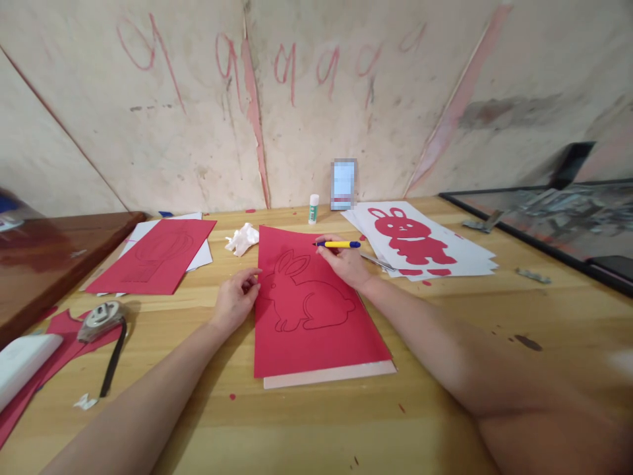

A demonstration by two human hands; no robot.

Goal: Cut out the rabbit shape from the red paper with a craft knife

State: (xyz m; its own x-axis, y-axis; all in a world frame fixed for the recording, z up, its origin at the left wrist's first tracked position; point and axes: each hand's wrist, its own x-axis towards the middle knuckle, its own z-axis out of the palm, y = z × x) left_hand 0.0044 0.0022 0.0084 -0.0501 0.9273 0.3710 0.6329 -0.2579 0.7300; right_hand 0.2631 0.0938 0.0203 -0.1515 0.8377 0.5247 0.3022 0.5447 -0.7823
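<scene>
Red paper (321, 349) with a rabbit outline drawn on it lies over white sheets in the middle of the table. My right hand (343, 260) rests at its upper right edge, fingers closed on a yellow and blue pen (341, 244); the pen lies nearly level, its dark tip pointing left above the rabbit's ears. At the paper's left edge is my left hand (236, 298), its fingers curled, with the fingertips at the edge beside the rabbit's head. Whether those fingertips pinch the paper is too small to tell.
Behind the paper stand a glue stick (313, 210) and a phone (343, 185), near crumpled tissue (242, 239). White sheets with a red rabbit cut-out (415, 241) lie right. Leftward are another red drawing (153, 257), a tape measure (101, 321) and a white object (27, 363).
</scene>
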